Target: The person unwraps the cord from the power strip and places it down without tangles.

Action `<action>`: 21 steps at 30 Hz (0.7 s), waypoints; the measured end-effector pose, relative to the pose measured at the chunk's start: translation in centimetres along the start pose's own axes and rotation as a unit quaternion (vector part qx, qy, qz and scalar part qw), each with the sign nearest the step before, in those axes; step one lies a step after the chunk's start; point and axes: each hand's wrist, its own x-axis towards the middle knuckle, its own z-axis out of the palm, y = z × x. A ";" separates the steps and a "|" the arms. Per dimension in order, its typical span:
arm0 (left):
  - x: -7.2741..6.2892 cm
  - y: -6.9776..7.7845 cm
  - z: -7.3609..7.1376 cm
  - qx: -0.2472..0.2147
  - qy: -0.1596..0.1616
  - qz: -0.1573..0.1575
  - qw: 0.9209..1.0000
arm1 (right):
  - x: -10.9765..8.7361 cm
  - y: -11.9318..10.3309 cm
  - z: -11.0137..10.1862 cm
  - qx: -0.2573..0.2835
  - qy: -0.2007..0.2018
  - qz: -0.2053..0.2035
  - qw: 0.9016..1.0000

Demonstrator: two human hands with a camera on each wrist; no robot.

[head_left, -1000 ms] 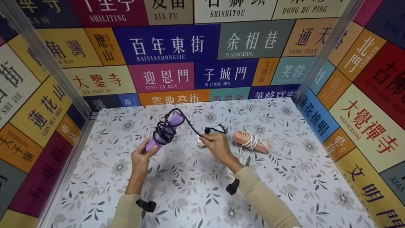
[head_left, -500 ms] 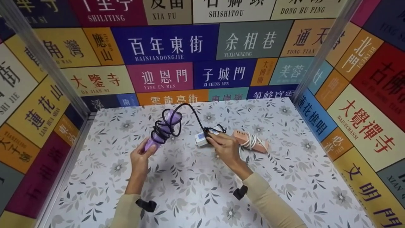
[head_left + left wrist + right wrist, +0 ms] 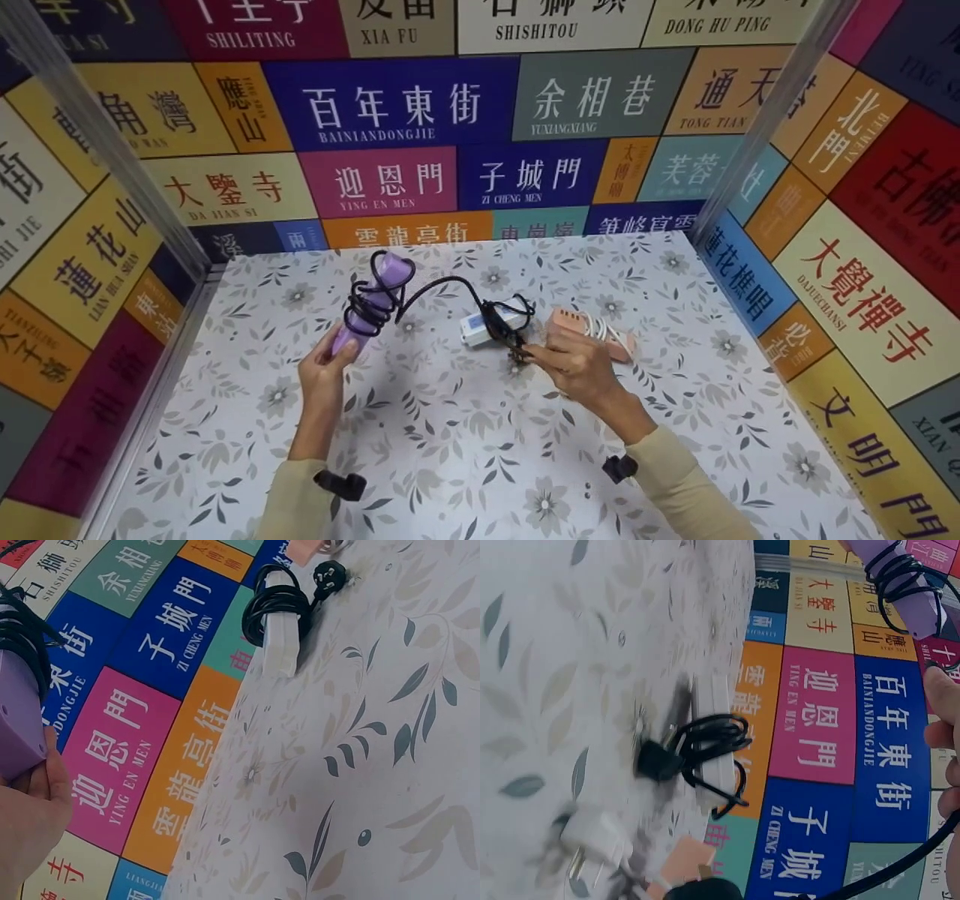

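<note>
A purple power strip [image 3: 371, 300] is tilted up in my left hand [image 3: 324, 379], which grips its lower end. Loose coils of black power cord wrap around the strip. From these a free length of the cord [image 3: 442, 280] arcs over to my right hand [image 3: 581, 367], which pinches it between the fingertips. In the right wrist view, that cord [image 3: 907, 864] runs from the fingers toward a dark rounded piece at the bottom edge. Behind my right hand lies a white power strip [image 3: 474, 328] with its own black cord bundled around it; its plug [image 3: 330, 574] shows in the left wrist view.
A pink power strip [image 3: 571, 319] wound with white cord lies right of the white one, partly behind my right hand. Its white plug [image 3: 596, 840] rests on the floral tabletop [image 3: 450, 450]. Panels with printed street names [image 3: 390, 105] enclose the table at back and sides.
My right hand has moved to the right and toward me, drawing the cord along. The purple power strip and my left hand have shifted slightly left. The other two strips stay put.
</note>
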 end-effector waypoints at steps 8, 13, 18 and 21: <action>-0.1 0.8 0.2 -0.086 0.000 0.004 0.996 | -3.2 0.9 -1.5 -0.016 -0.076 -0.035 0.996; -0.1 0.9 0.3 -0.117 -0.002 0.011 0.993 | -5.4 1.8 -2.0 -0.044 -0.111 -0.019 0.993; -0.1 0.7 0.2 -0.163 -0.009 0.021 0.986 | -7.3 2.7 -2.8 -0.072 -0.165 0.009 0.984; -0.1 0.6 0.0 -0.196 -0.015 0.028 0.980 | -8.2 3.0 -3.2 -0.080 -0.183 0.036 0.979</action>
